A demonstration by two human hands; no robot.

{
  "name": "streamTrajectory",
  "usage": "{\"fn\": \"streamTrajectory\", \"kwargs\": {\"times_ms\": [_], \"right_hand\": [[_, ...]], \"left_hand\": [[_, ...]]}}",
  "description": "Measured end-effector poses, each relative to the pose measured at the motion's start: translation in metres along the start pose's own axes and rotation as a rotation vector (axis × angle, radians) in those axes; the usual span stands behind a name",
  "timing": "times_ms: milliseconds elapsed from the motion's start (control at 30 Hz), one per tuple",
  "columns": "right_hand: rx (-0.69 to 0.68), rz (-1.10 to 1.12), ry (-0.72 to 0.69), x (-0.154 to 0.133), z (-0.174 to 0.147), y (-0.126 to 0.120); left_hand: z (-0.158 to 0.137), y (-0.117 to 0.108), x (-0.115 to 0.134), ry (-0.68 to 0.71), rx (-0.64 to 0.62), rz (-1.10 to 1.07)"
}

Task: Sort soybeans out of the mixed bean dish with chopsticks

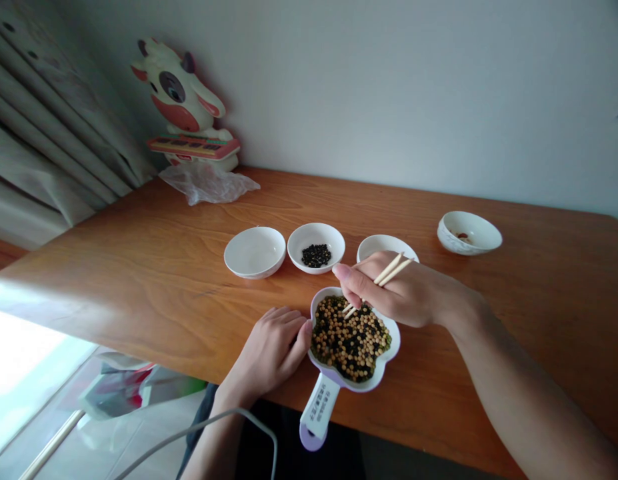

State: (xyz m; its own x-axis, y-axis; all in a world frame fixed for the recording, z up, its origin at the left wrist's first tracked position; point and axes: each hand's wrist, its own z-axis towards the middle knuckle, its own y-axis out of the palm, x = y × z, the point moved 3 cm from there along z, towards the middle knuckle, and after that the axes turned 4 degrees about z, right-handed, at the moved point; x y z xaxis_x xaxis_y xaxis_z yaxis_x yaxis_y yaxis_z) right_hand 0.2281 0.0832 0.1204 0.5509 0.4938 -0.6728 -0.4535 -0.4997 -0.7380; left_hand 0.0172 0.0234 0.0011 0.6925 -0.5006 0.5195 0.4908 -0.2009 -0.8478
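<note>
My right hand [381, 283] is closed round a pair of wooden chopsticks [389, 271], whose tips reach down into the beans. Below it lies a white and lilac flower-shaped dish [395, 343] with a handle that juts past the table's front edge. Mixed tan, black and green beans [351, 337] fill the dish. My left hand [276, 347] lies on the table at the dish's left side, fingers stretched out and thumb against the rim. Behind the dish stands a white bowl [316, 233] with black beans [316, 256] in it.
Left of that stands an empty white bowl [255, 252]; another white bowl [387, 245] is partly hidden by my right hand. Farther right, a bowl [469, 233] holds small reddish bits. A cow-shaped toy keyboard [189, 107] and a clear plastic bag [209, 183] occupy the back left.
</note>
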Motion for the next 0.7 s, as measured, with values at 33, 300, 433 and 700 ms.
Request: {"fn": "streamTrajectory", "kwargs": {"times_ms": [33, 300, 433, 700], "right_hand": [[0.001, 0.001, 0.002, 0.0005, 0.0004, 0.0003], [0.012, 0.043, -0.009, 0.0024, 0.0006, -0.0003], [0.079, 0.079, -0.039, 0.0007, -0.0028, -0.0051], [0.03, 0.005, -0.018, 0.0016, -0.0018, -0.0038]], "left_hand": [[0.0, 0.0001, 0.0002, 0.003, 0.0, 0.0], [0.0005, -0.0013, 0.0008, 0.008, -0.003, -0.001], [-0.0011, -0.0006, -0.0039, -0.004, -0.007, 0.004], [-0.0019, 0.0007, -0.0058, -0.009, -0.01, 0.004]]}}
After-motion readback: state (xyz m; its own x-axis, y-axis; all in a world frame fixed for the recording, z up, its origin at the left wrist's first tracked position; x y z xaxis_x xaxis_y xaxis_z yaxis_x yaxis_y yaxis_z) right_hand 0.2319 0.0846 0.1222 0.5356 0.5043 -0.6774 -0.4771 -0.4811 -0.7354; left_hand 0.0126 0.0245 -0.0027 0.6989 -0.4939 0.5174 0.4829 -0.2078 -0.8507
